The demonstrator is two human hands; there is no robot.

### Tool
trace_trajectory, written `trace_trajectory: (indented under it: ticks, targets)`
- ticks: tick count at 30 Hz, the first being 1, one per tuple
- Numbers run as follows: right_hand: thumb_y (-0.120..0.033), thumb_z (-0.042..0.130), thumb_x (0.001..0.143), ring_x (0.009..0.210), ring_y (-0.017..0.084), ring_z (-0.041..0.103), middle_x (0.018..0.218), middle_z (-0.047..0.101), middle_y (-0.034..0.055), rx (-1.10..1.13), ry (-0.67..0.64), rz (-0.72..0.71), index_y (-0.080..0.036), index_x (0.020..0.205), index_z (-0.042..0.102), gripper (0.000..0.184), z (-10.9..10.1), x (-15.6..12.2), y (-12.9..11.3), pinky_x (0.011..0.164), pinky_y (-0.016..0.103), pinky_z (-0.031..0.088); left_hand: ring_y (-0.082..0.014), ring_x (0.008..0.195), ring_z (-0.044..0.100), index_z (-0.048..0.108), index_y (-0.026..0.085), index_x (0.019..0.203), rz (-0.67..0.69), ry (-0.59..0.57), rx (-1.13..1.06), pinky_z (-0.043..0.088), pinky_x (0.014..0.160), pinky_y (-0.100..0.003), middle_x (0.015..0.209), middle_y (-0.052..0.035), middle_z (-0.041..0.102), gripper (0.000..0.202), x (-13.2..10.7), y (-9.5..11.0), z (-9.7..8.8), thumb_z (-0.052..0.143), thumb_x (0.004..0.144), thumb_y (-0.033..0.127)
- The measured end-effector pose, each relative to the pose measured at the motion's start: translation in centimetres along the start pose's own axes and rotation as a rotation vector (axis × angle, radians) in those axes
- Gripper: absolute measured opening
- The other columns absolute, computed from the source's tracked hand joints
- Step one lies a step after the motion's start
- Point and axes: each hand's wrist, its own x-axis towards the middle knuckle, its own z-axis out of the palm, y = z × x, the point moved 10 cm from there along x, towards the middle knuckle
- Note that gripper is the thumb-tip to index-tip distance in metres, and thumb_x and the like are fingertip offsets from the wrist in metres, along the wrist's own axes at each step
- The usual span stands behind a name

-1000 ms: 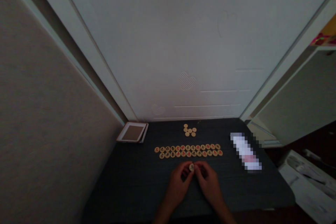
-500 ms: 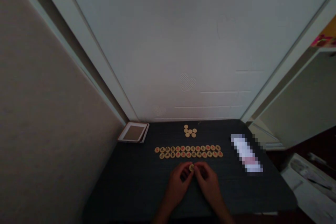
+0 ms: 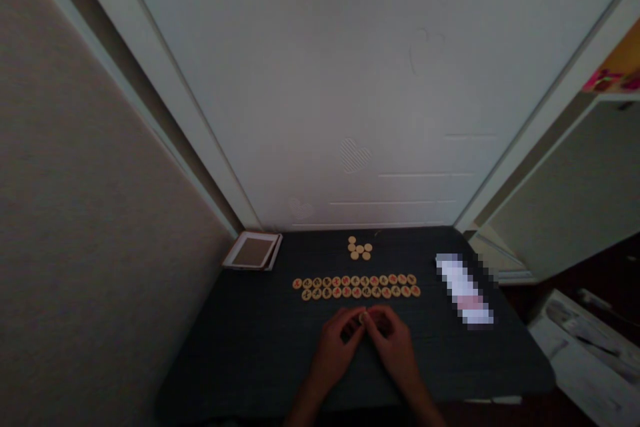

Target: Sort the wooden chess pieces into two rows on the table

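Between the fingertips of both hands is a small round xiangqi piece (image 3: pixel 363 317), mostly covered by the fingers. My left hand (image 3: pixel 335 345) pinches it from the left, and my right hand (image 3: pixel 393 340) closes on it from the right. Just beyond the fingers, two neat rows of xiangqi pieces lie face up, a near row (image 3: pixel 357 293) and a far row (image 3: pixel 355 281), marked with red and black characters. Farther back sits a loose cluster of plain-faced pieces (image 3: pixel 360 249), no characters showing.
The dark table (image 3: pixel 240 347) stands against a white panel (image 3: pixel 310 93). A shallow box (image 3: pixel 254 252) lies at its back left corner. On the right side rests a pixelated pale object (image 3: pixel 464 290). White things (image 3: pixel 590 353) stand lower, beyond the right edge.
The piece has turned in the fingers, and its marked face is now mostly hidden. My right thumb has moved over it. The whole view has shifted slightly; the rows look the same.
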Motion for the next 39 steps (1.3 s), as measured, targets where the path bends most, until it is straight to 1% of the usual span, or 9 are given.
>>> trace_trajectory:
  ticks: [6, 9, 12, 16, 21, 25, 32, 36, 39]
  targets:
    - [-0.053, 0.062, 0.091, 0.078, 0.023, 0.073, 0.085, 0.077, 0.0064, -0.053, 0.007, -0.026, -0.021, 0.094, 0.071, 0.034, -0.1, 0.0, -0.2, 0.073, 0.030, 0.058, -0.0201, 0.084, 0.071, 0.074, 0.026, 0.112, -0.036, -0.004, -0.015, 0.058, 0.080, -0.031, 0.097, -0.0049, 0.076, 0.026, 0.0, -0.3, 0.1, 0.066, 0.088, 0.031]
    - [-0.054, 0.061, 0.091, 0.078, 0.023, 0.073, 0.085, 0.077, 0.0065, -0.070, 0.028, -0.044, -0.021, 0.094, 0.072, 0.035, -0.3, -0.1, -0.5, 0.074, 0.030, 0.057, -0.0215, 0.088, 0.071, 0.073, 0.025, 0.114, -0.063, -0.005, -0.011, 0.059, 0.082, -0.033, 0.100, -0.0062, 0.077, 0.028, -0.1, -0.5, 0.1, 0.065, 0.088, 0.034]
    - [-0.055, 0.059, 0.093, 0.080, 0.023, 0.073, 0.087, 0.077, 0.0070, -0.068, 0.020, -0.033, -0.021, 0.095, 0.071, 0.036, -0.1, -0.1, -0.7, 0.074, 0.030, 0.057, -0.0219, 0.091, 0.071, 0.072, 0.025, 0.117, -0.064, -0.015, -0.013, 0.058, 0.085, -0.033, 0.104, -0.0068, 0.077, 0.029, -0.2, -0.5, 0.2, 0.064, 0.090, 0.034]
    - [-0.053, 0.061, 0.092, 0.080, 0.023, 0.073, 0.088, 0.076, 0.0069, -0.061, 0.003, -0.029, -0.022, 0.097, 0.070, 0.033, 0.2, -0.3, -0.9, 0.074, 0.030, 0.057, -0.0212, 0.089, 0.071, 0.072, 0.026, 0.116, -0.048, -0.013, -0.012, 0.058, 0.084, -0.033, 0.104, -0.0057, 0.077, 0.028, -0.2, -0.4, 0.2, 0.064, 0.089, 0.030]
    - [-0.051, 0.065, 0.089, 0.075, 0.022, 0.071, 0.081, 0.074, 0.0052, -0.062, 0.034, -0.044, -0.020, 0.089, 0.068, 0.031, 0.1, -0.3, -0.8, 0.071, 0.029, 0.056, -0.0212, 0.089, 0.071, 0.071, 0.025, 0.116, -0.067, -0.022, -0.005, 0.058, 0.083, -0.033, 0.105, -0.0063, 0.077, 0.029, -0.2, -0.8, 0.4, 0.063, 0.089, 0.027]
    - [-0.052, 0.064, 0.090, 0.076, 0.021, 0.071, 0.082, 0.073, 0.0052, -0.061, 0.038, -0.027, -0.020, 0.090, 0.067, 0.032, 0.1, -0.2, -0.5, 0.073, 0.029, 0.055, -0.0201, 0.090, 0.070, 0.070, 0.025, 0.116, -0.052, -0.011, -0.009, 0.057, 0.084, -0.033, 0.106, -0.0053, 0.076, 0.027, -0.2, -0.6, 0.4, 0.062, 0.090, 0.026]
    - [-0.051, 0.058, 0.094, 0.081, 0.022, 0.071, 0.086, 0.073, 0.0060, -0.046, -0.011, -0.028, -0.020, 0.092, 0.067, 0.032, 0.3, -0.3, -0.6, 0.075, 0.029, 0.055, -0.0202, 0.091, 0.070, 0.070, 0.025, 0.116, -0.008, 0.009, 0.005, 0.057, 0.085, -0.032, 0.104, -0.0059, 0.075, 0.026, -0.3, -0.3, 0.1, 0.062, 0.092, 0.030]
    - [-0.052, 0.057, 0.094, 0.083, 0.023, 0.070, 0.089, 0.074, 0.0069, -0.043, 0.007, -0.011, -0.020, 0.094, 0.067, 0.034, 0.1, -0.2, -0.1, 0.077, 0.029, 0.054, -0.0195, 0.089, 0.070, 0.069, 0.025, 0.117, 0.010, 0.020, 0.023, 0.058, 0.083, -0.032, 0.103, -0.0057, 0.074, 0.026, -0.2, 0.0, 0.0, 0.061, 0.093, 0.033]
    - [-0.053, 0.057, 0.094, 0.084, 0.023, 0.070, 0.090, 0.074, 0.0076, -0.043, 0.029, -0.011, -0.019, 0.098, 0.067, 0.035, -0.2, -0.2, 0.2, 0.077, 0.029, 0.054, -0.0188, 0.089, 0.070, 0.067, 0.025, 0.119, 0.050, 0.051, 0.060, 0.059, 0.081, -0.031, 0.105, -0.0055, 0.072, 0.027, -0.3, 0.4, -0.6, 0.059, 0.094, 0.033]
